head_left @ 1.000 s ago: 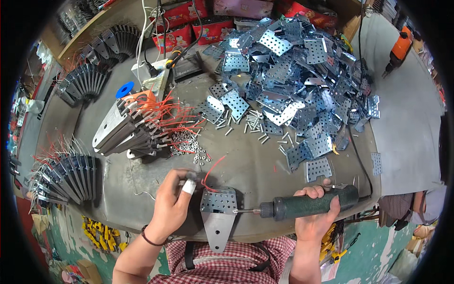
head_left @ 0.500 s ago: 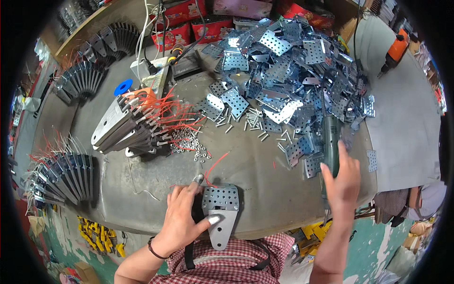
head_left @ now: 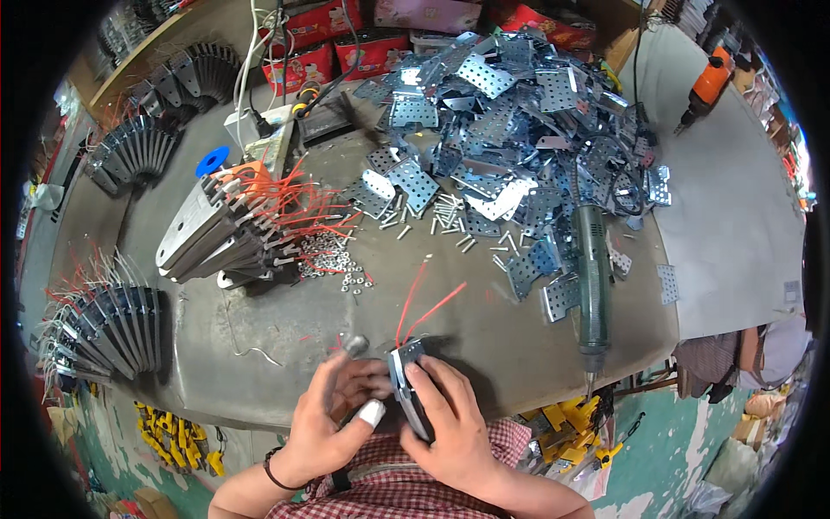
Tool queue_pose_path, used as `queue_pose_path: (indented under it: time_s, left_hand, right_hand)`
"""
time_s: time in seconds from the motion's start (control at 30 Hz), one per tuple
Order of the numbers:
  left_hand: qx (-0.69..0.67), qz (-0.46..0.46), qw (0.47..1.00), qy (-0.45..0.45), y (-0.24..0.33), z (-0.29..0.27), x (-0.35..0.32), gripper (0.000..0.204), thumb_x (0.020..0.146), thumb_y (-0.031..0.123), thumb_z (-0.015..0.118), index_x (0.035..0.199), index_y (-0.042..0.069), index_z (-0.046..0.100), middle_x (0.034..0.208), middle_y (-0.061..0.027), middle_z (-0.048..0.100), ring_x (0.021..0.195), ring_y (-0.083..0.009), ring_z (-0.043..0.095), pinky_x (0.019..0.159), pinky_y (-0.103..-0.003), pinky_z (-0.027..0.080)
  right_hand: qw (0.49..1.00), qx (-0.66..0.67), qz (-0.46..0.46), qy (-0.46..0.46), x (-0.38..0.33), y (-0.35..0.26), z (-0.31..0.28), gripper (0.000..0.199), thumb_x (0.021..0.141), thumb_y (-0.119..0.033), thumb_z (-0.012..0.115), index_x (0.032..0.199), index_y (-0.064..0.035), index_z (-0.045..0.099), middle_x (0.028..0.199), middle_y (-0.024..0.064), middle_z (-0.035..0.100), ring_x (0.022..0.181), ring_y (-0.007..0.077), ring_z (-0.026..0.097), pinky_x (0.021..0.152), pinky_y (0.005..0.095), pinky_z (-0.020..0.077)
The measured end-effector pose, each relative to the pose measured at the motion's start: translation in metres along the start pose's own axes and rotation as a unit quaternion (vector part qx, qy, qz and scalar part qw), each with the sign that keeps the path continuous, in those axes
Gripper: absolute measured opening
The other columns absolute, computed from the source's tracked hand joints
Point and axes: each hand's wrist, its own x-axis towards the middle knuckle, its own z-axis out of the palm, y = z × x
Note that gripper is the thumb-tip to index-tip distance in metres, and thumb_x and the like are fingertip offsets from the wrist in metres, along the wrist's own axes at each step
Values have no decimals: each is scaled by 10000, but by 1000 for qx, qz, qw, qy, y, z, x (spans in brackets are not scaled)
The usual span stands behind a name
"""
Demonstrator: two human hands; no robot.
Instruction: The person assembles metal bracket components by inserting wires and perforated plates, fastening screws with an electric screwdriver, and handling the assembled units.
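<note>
In front of my body, at the table's near edge, my right hand (head_left: 453, 424) grips a tapered metal part with a perforated plate (head_left: 401, 374), turned on its narrow side. Two red wires (head_left: 432, 310) stick up from its far end. Just left of it is my left hand (head_left: 333, 415), fingers apart and partly smeared by motion, with a white wrap on the thumb. It holds nothing that I can see. Right of my hands lies a dark green electric screwdriver (head_left: 592, 285), its bit pointing toward me at the table edge.
Perforated metal plates (head_left: 510, 130) form a large heap at the back. Loose screws (head_left: 447, 213) and nuts (head_left: 333, 259) lie before it. Stacked wired parts (head_left: 194, 229) stand left, with another fanned row (head_left: 112, 324) nearer. An orange drill (head_left: 707, 86) is far right.
My right hand has left the area beside the screwdriver and taken hold of the metal part. That part has turned from lying flat onto its side, and my left hand has come off it.
</note>
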Motion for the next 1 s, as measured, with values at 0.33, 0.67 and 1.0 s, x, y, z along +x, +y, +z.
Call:
queue_pose_path:
  time_s: [0.33,0.67,1.0]
  left_hand:
    - [303,102,944,-75,-11,5,18,327,769,65,656,1027,16,460,982,-108,537,872,-186,598,754,-285,481]
    - [387,160,908,-4,-7,-4,57,239,710,33,615,932,-20,545,899,-133,544,864,-276,527,775,-337,424]
    - [386,310,867,64,-7,-3,49,163,672,35,602,765,27,469,665,-72,435,614,-224,404,590,-322,354]
  right_hand:
    - [979,185,73,51,-9,11,-2,596,754,55,560,1318,-19,383,1253,217,468,1123,341,505,904,355,423]
    - [877,428,217,-10,-3,19,-19,602,837,19,506,1385,-15,259,1358,128,398,1213,181,417,994,282,313]
    - [732,635,241,-58,-2,23,-15,617,840,34,479,1392,22,204,1387,112,336,1252,155,334,1036,295,248]
